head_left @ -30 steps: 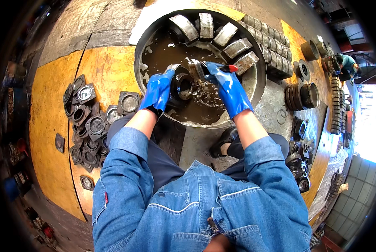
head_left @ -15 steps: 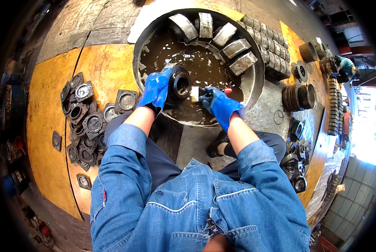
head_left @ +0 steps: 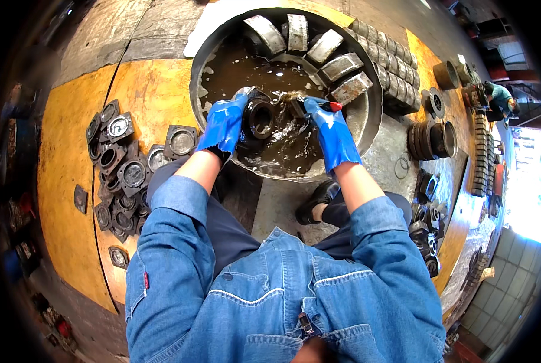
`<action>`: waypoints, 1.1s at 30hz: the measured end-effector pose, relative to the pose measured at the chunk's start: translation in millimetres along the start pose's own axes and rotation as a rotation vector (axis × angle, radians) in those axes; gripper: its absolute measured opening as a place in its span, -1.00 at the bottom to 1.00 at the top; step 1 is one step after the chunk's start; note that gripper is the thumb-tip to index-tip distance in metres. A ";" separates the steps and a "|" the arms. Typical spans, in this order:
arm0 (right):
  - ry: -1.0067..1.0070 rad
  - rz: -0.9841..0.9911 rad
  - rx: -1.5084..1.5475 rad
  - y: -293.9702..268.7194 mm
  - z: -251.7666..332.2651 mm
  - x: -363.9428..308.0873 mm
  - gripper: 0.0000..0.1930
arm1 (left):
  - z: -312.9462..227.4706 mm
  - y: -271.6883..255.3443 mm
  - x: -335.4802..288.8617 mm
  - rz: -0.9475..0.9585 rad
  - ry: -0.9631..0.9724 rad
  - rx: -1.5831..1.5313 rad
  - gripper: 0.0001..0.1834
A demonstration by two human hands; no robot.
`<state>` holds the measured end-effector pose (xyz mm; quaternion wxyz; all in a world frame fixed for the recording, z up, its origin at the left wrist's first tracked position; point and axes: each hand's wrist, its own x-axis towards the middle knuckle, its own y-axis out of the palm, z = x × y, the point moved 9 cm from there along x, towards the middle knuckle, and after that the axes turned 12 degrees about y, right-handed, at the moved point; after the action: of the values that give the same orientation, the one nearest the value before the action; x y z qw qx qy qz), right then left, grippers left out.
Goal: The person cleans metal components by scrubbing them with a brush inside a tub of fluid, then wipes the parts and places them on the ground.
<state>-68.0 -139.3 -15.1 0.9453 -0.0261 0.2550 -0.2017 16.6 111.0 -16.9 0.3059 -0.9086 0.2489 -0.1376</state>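
Observation:
In a blue glove, my left hand [head_left: 227, 124] is closed on a dark, square-flanged metal housing [head_left: 260, 119] with a round bore. The part is held over the brown liquid in a big round metal tub [head_left: 373, 115]. My right hand [head_left: 329, 130], gloved in blue too, grips a brush [head_left: 296, 106] with a red-tipped handle. Its bristles are at the liquid's surface, just right of the housing and apart from it. Splashing liquid surrounds the bristles. My right fingertips are partly hidden behind the glove.
Several curved metal blocks [head_left: 297, 33] line the tub's far right rim. Stacked cylindrical pieces [head_left: 397, 72] stand beyond it. A heap of flanged parts [head_left: 132, 173] lies on the left, and more parts [head_left: 427, 184] and rings [head_left: 443, 139] are at right. Another person [head_left: 499, 100] crouches far right.
My right hand has moved up and a little right, carrying the brush away from the housing's side into the liquid, which now splashes. My left hand keeps the housing almost in place.

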 end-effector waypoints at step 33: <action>-0.083 0.094 -0.018 99.5 20.7 -4.7 -0.83 | 19.6 15.1 3.4 0.036 -0.149 -0.229 -0.61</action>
<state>-24.9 -47.4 -10.1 0.9631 -0.0311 0.2185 -0.1538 21.8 108.3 -41.2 0.2204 -0.9406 0.2559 -0.0352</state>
